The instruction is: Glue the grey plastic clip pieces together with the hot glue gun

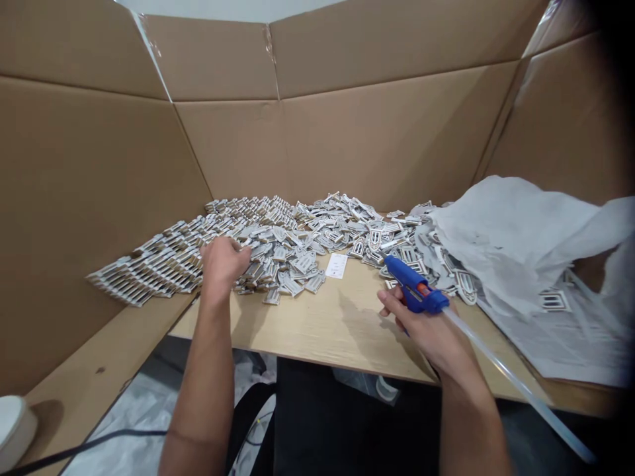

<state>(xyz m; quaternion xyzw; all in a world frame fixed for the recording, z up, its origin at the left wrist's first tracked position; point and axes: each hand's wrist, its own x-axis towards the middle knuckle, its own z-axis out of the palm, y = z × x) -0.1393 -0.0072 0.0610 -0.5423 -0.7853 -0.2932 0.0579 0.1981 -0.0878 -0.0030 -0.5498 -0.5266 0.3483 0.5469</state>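
Note:
My right hand [430, 332] is wrapped round the handle of a blue hot glue gun [407, 283], its nozzle pointing away and to the left, toward a loose heap. A long translucent glue stick [516, 380] runs out of the gun's back, past my forearm. Over at the left, my left hand [221, 262] is curled at the edge of the rows of stacked white pieces [166, 264]. Its fingertips are hidden behind the hand, so whatever they hold cannot be made out. Loose flat shield-shaped pieces [290, 264] lie heaped just right of it.
More loose pieces [347, 221] spread along the back. A small white printed label [336, 266] lies on the wooden tabletop [317, 324]. White sheeting [516, 231] covers the right side. Cardboard walls [377, 132] enclose the table. A dark cable [99, 439] crosses at lower left, near a white round object [14, 426].

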